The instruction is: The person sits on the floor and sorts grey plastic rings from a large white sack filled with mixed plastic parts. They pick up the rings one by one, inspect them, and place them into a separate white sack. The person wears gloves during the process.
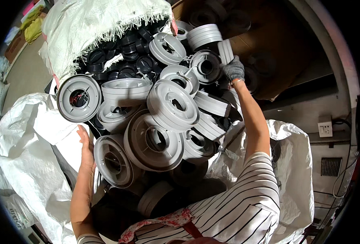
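My right hand [233, 70] wears a grey knitted glove and reaches to the far right of the pile. Its fingers close on a ribbed grey plastic ring [225, 51], seen edge-on. Bare, my left hand [86, 145] is at the pile's near left, fingers stretched upward and nothing visible in them. It is close beside a tilted grey ring [103, 152]; whether they touch, I cannot tell. Several more flanged grey rings lie heaped between my hands, among them a large one [137, 140] with a threaded centre hole.
Behind the grey rings, black threaded caps [129, 49] spill from a white woven sack [103, 16] with a frayed edge. More white sacking [29, 142] lies at the left, and another white sack [293, 162] at the right. A brown board [277, 44] holds shaded rings at the back right.
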Available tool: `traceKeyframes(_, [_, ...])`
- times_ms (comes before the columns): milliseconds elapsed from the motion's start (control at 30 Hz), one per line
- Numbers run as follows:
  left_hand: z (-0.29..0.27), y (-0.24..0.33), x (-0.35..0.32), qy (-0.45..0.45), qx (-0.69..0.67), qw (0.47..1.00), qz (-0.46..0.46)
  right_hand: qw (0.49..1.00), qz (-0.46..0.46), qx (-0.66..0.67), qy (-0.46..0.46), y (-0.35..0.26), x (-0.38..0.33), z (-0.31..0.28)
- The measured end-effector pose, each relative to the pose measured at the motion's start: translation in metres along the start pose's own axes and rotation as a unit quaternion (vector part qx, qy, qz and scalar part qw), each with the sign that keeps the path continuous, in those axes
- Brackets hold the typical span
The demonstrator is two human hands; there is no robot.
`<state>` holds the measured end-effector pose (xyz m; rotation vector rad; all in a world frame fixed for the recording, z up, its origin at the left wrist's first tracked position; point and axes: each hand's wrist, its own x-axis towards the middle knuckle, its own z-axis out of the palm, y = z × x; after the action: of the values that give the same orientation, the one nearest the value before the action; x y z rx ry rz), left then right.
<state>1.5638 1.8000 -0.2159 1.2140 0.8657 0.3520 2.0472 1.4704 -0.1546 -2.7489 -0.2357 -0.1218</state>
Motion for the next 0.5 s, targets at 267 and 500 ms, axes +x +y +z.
traceKeyframes(267, [0.005, 0.016, -0.012, -0.024, -0.084, 0.996, 0.024, 0.936, -0.252, 0.223, -0.103, -0.059, -0.102, -0.062])
traceKeyframes(500, [0.024, 0.026, -0.007, -0.015, -0.085, 0.996, 0.008, 0.984, -0.027, 0.160, 0.070, 0.129, 0.039, -0.024])
